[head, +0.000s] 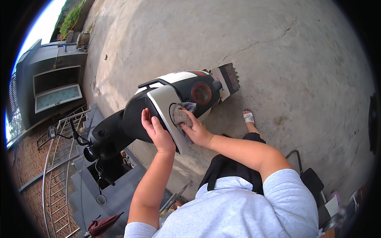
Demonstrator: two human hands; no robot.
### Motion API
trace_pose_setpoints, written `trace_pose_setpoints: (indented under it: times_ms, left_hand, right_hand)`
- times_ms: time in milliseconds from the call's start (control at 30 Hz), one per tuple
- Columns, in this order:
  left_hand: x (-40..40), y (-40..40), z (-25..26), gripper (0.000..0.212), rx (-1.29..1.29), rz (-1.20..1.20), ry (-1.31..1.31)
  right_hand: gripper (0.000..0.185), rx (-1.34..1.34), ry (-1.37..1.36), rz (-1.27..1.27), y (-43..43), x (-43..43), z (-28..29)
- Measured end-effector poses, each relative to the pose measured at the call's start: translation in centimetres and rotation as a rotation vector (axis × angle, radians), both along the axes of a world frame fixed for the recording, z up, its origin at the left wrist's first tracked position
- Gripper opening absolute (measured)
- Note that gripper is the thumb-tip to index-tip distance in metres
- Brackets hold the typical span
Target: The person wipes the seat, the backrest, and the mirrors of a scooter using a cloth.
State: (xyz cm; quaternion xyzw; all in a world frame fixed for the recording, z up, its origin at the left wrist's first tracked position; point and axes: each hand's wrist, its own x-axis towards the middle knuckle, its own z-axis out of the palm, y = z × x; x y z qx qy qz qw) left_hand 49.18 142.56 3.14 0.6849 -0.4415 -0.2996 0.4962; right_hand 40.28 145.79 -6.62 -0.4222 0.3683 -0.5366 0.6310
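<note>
A black-and-white motor scooter stands before me, its black seat (pixel 135 120) running towards the handlebar at the left. Across its rear rises a pale silver backrest-like panel (pixel 165 104) with a dark curved line on its back. My right hand (pixel 196 128) presses a bunched grey-brown cloth (pixel 182 116) against that back face; loose grey folds hang above and below the fingers. On the seat side of the panel is my left hand (pixel 157 131), empty, thumb and fingers apart, by the black edge. Whether it touches the panel is hard to tell.
The round tail light (pixel 201 93) and rear mudguard (pixel 227 78) point right. Mirrors (pixel 101 199) stick out from the handlebar. Metal railings (pixel 56 178) and grey steps (pixel 84 193) lie left, near a folded maroon umbrella (pixel 102 225). Cracked concrete ground (pixel 268 53) surrounds the scooter.
</note>
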Motion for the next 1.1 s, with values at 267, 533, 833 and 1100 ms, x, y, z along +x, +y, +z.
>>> trace_pose_setpoints:
  times_ms: [267,533,833,1100]
  left_hand:
    - [0.5,-0.6,-0.7,0.041,0.037,0.001,0.036]
    - [0.3,-0.2,0.1,0.045,0.034,-0.029,0.159]
    - [-0.6,-0.6,0.5,0.045,0.054,-0.040,0.085]
    - [0.5,-0.4,-0.1,0.045,0.050,-0.021,0.085]
  right_hand:
    - [0.037,-0.068,0.040,-0.210,-8.6,0.6,2.1]
    - [0.045,-0.061,-0.003,-0.174,7.0,1.0,1.2]
    - [0.040,0.015,0.198,-0.264,-9.3,1.1,0.5]
    - [0.036,0.118,0.164,-0.295,-1.7,1.5,2.6]
